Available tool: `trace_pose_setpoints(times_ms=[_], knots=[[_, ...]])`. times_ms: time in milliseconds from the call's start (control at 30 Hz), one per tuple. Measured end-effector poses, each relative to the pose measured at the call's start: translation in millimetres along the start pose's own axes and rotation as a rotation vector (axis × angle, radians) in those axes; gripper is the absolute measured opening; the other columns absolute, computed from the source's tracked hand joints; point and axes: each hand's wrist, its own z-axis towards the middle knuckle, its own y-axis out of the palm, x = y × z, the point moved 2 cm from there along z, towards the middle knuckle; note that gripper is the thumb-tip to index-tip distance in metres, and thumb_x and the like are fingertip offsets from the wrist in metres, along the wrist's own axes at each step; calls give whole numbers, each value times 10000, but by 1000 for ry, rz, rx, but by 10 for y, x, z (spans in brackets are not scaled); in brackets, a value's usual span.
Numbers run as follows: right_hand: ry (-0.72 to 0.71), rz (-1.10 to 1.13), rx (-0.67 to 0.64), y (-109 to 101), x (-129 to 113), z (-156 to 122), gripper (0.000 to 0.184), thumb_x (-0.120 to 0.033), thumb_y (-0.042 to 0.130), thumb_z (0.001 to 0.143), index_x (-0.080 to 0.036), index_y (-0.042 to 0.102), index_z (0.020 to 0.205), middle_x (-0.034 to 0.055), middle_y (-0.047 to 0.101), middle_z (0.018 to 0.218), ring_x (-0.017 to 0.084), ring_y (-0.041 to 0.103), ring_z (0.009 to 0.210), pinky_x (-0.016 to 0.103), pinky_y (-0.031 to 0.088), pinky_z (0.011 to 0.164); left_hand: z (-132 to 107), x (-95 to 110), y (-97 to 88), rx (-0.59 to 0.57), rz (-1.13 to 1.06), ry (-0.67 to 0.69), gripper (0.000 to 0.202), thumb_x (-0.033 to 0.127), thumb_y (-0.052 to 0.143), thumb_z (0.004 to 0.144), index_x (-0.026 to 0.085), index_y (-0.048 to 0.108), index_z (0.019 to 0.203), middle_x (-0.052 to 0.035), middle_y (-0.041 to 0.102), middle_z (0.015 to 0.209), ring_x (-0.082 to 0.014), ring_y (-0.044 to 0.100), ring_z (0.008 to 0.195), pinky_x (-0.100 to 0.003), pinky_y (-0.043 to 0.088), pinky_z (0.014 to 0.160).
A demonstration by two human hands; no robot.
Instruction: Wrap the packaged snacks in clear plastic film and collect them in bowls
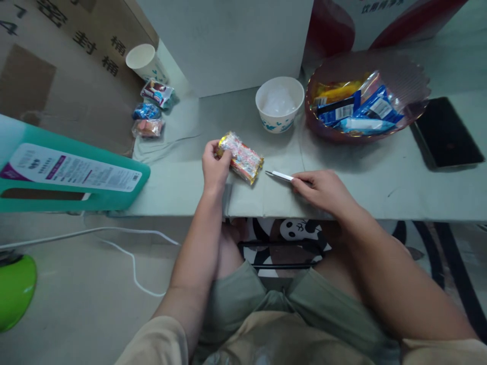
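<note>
My left hand (216, 165) pinches the left end of a snack packet (243, 158) in a shiny clear, yellow and red wrapper. The packet lies slantwise at the table's front, its right end pointing toward my right hand (323, 190). Held in that hand is a slim white pen-like tool (281, 176) with a pointed metal tip; whether it is a pen or a small knife I cannot tell. Its tip points left, just short of the packet without touching it. Behind them stands a white paper bowl (279, 121) with a blue pattern and crumpled clear plastic inside.
A scalloped pinkish bowl (323, 129) of wrapped snacks stands at the back right, beside a dark phone (447, 133). At left are a paper cup (141, 58), several small wrapped snacks (147, 111), a green jug (129, 185) and a cardboard box (87, 96). White cables (133, 230) run below.
</note>
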Motion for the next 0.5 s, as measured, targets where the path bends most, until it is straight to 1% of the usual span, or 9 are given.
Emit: trace_pose_setpoints(times_ms=[67, 100, 133, 167, 233, 300, 367, 433, 500], knots=[[16, -54, 121, -49, 50, 10, 343, -418, 517, 918, -237, 807, 939, 66, 747, 780, 207, 593, 663, 325, 339, 625, 23, -18, -60, 79, 82, 50, 330, 232, 696, 800, 239, 599, 1115, -87, 677, 1236, -229, 663, 1170, -350, 547, 1000], [26, -93, 197, -70, 71, 19, 334, -400, 528, 915, -235, 807, 995, 82, 760, 844, 223, 615, 713, 328, 352, 639, 28, -18, -78, 76, 118, 83, 386, 238, 719, 791, 235, 601, 1159, -102, 657, 1297, -242, 639, 1231, -362, 533, 1032], [35, -137, 268, -85, 87, 29, 330, -379, 536, 915, -230, 801, 1044, 98, 766, 911, 238, 631, 768, 331, 361, 651, 29, -13, -86, 44, 151, 116, 435, 244, 740, 780, 230, 605, 1193, -111, 648, 1322, -252, 628, 1253, -372, 526, 1044], [45, -182, 325, -93, 99, 42, 329, -356, 540, 916, -225, 792, 1080, 113, 766, 975, 254, 641, 823, 334, 368, 660, 26, -4, -84, -13, 189, 149, 462, 251, 757, 772, 227, 613, 1210, -112, 654, 1312, -256, 635, 1235, -381, 527, 1040], [70, -260, 378, -90, 109, 70, 321, -317, 542, 923, -216, 776, 1118, 133, 757, 1053, 281, 647, 906, 343, 383, 678, 10, 21, -69, -127, 266, 200, 449, 252, 774, 763, 227, 643, 1192, -95, 680, 1234, -244, 667, 1124, -387, 543, 996], [99, -325, 394, -76, 107, 97, 307, -283, 546, 925, -208, 766, 1126, 144, 753, 1085, 308, 648, 957, 372, 414, 725, -20, 52, -58, -178, 314, 220, 388, 246, 774, 769, 239, 667, 1141, -80, 683, 1175, -225, 674, 1032, -372, 562, 927], [111, -376, 434, -62, 96, 113, 292, -259, 554, 918, -199, 761, 1114, 157, 752, 1112, 342, 644, 1001, 433, 443, 801, -69, 93, -48, -198, 332, 225, 319, 257, 783, 772, 247, 681, 1075, -68, 678, 1114, -211, 668, 967, -353, 570, 861], [54, -363, 495, -40, 74, 119, 288, -246, 546, 917, -192, 750, 1113, 168, 744, 1163, 364, 640, 1050, 493, 461, 871, -146, 144, -27, -239, 350, 242, 251, 288, 785, 786, 245, 685, 1013, -50, 672, 1039, -185, 652, 857, -339, 566, 801], [-106, -256, 502, 7, 39, 125, 307, -216, 524, 908, -189, 727, 1137, 167, 736, 1204, 355, 646, 1102, 508, 486, 931, -238, 202, 5, -295, 381, 296, 201, 328, 768, 814, 234, 684, 970, -41, 671, 1038, -162, 632, 781, -334, 559, 774]])
